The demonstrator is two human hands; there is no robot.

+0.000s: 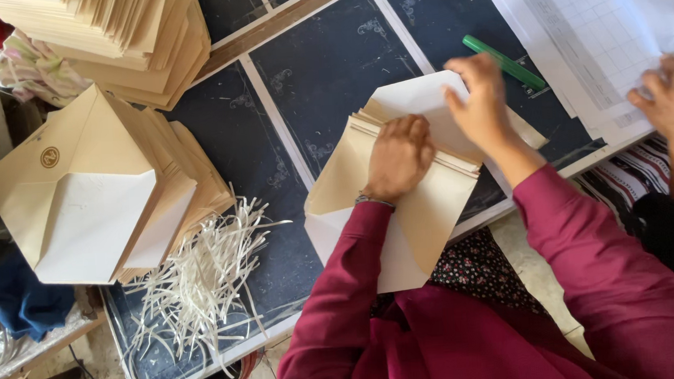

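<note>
Envelopes (422, 208) in a fanned stack are pinned under the left hand (399, 157), fingers curled flat. Just beyond it, the top flap (424, 100) is pinched by the right hand (480, 101), the stack's long axis running diagonally away.

I see a green pen (504, 61) beside gridded sheets (575, 38), white paper strips (203, 277) and stacked tan envelopes (125, 27) across the table (323, 67).

Envelope stack (399, 201) lies centrally on the worktop (323, 67). Paper strips (203, 281) lie at eight o'clock of it. Pen (504, 61) at one o'clock.
</note>
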